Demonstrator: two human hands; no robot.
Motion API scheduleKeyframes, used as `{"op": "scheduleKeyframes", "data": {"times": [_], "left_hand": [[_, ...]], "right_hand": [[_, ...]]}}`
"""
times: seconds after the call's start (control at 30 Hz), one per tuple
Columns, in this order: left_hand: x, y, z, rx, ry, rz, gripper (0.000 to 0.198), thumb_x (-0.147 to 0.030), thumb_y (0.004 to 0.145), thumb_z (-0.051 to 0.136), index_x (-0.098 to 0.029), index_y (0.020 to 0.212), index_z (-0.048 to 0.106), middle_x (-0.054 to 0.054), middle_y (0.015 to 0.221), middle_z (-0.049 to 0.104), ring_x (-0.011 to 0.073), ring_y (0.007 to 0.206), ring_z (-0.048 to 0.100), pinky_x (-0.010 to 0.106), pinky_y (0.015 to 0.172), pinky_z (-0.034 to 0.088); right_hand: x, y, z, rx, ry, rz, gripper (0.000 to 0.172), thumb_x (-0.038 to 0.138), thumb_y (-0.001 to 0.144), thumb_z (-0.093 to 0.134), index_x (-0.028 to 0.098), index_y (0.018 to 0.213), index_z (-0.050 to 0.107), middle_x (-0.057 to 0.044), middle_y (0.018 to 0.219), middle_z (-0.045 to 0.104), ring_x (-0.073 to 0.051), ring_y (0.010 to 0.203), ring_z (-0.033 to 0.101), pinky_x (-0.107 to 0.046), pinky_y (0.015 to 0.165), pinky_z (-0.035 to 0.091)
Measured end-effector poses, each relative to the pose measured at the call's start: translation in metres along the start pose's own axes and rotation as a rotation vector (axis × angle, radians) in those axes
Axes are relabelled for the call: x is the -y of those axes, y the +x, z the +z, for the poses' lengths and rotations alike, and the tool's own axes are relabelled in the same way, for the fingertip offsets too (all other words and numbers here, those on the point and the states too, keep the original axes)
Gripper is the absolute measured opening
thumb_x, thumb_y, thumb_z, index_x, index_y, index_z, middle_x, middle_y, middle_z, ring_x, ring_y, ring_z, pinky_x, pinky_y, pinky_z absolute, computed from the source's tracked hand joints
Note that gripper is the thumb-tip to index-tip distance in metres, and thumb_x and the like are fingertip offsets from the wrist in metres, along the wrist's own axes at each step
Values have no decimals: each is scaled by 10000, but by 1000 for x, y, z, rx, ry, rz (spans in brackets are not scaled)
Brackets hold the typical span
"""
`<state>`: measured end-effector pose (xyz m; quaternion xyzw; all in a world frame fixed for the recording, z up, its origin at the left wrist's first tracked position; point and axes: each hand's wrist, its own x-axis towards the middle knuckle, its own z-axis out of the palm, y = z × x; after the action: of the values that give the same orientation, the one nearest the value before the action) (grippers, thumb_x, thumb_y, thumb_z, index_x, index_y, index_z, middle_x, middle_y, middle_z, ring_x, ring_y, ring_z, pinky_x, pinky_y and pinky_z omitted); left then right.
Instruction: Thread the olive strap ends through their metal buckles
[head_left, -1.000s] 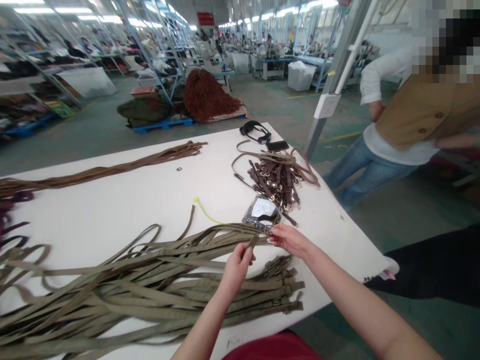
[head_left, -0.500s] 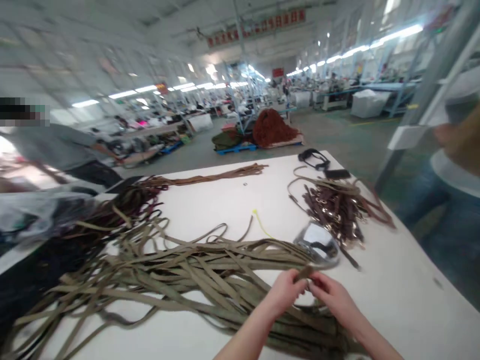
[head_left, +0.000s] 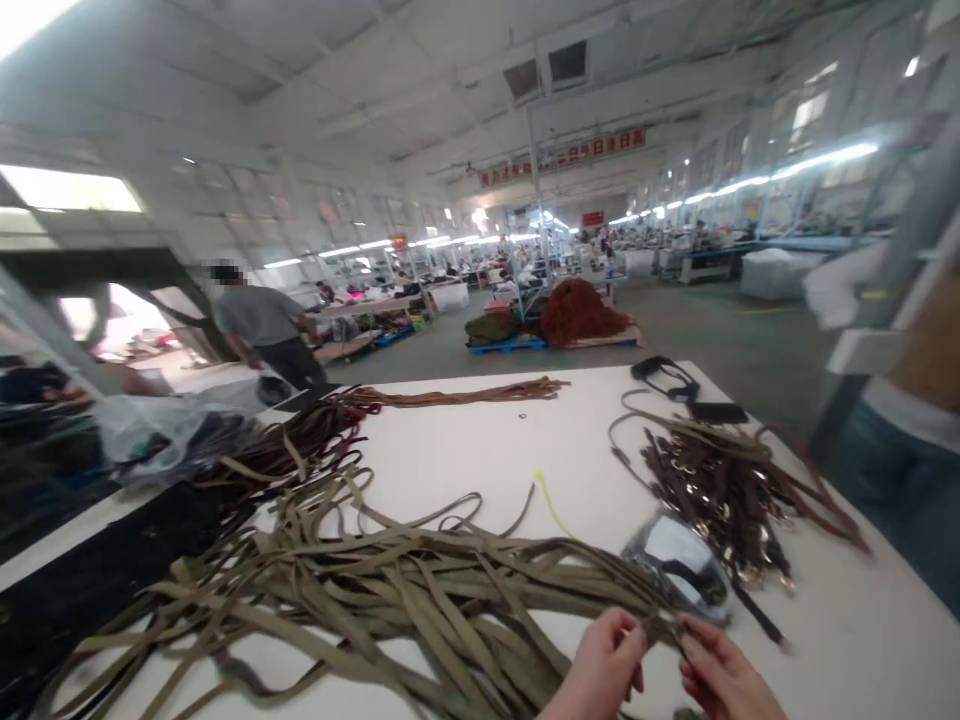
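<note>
Low at the front right of the white table, my left hand [head_left: 606, 662] is closed with curled fingers on an olive fabric strap [head_left: 661, 630]. My right hand [head_left: 721, 668] pinches the same strap near its end, a short gap away. Motion blur hides the fine detail between my fingertips. A large tangle of long olive straps [head_left: 420, 580] spreads leftward from my hands across the table. Just beyond my right hand lies a clear plastic bag [head_left: 679, 565] with white and dark contents.
Dark brown straps with metal clasps [head_left: 724, 490] lie in a heap at the right. Brown straps [head_left: 465, 393] line the far edge, and a yellow-green tie [head_left: 553, 505] lies mid-table. A person [head_left: 266, 325] stands at far left; another [head_left: 907, 430] is at right.
The view has tilted up and swung left, so the table sits lower in the picture. My hands still hold the strap, now slightly farther apart. The person at left has moved away.
</note>
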<state>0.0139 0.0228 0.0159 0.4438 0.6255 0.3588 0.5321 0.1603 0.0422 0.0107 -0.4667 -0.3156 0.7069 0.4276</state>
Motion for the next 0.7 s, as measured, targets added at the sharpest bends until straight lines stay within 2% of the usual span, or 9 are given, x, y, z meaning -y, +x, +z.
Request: {"op": "scheduleKeyframes", "data": {"times": [0.07,0.17,0.27,0.4,0.5,0.6,0.7], "left_hand": [[-5,-6,3,81,-13,-2,251,-416,737,431,-166,734,460,-63,435,409,61,367,335,179,384,247],[-17,-13,-1,175,-24,20,301,-458,744,432,-159,728,458,-73,456,380,49,395,318,170,402,247],[-25,-14,-11,282,37,46,314,-461,745,442,-149,747,479,-71,493,377,47,429,318,168,415,242],[-30,-16,-18,354,185,86,306,-437,762,431,-147,783,524,-64,517,383,54,462,325,176,446,260],[-33,-19,-19,359,275,154,303,-425,774,417,-153,774,551,-48,565,430,66,519,370,188,501,300],[-33,-19,-16,301,332,213,313,-427,775,413,-153,697,542,-39,579,453,79,561,396,199,543,317],[-28,-19,-12,263,269,156,339,-451,774,402,-150,662,511,-50,526,386,75,510,353,197,491,295]], "right_hand": [[7,-12,6,6,117,-27,418,376,555,693,228,910,531,18,706,557,-103,596,542,-247,583,487],[15,-22,12,-2,191,-6,405,329,584,692,199,923,513,27,711,542,-69,586,523,-200,557,464],[16,-26,9,35,238,48,393,291,597,689,184,926,503,28,715,544,-57,581,524,-177,532,450],[12,-35,3,109,291,132,391,268,599,692,176,927,499,31,705,543,-61,581,536,-183,534,458],[8,-41,2,146,307,191,400,264,594,700,173,928,499,31,699,544,-61,577,540,-184,540,459],[7,-44,4,127,310,175,417,262,590,703,180,943,497,30,709,545,-70,610,552,-193,569,465],[8,-45,7,85,240,93,412,257,603,691,181,963,505,19,757,550,-79,652,563,-210,615,471]]}}
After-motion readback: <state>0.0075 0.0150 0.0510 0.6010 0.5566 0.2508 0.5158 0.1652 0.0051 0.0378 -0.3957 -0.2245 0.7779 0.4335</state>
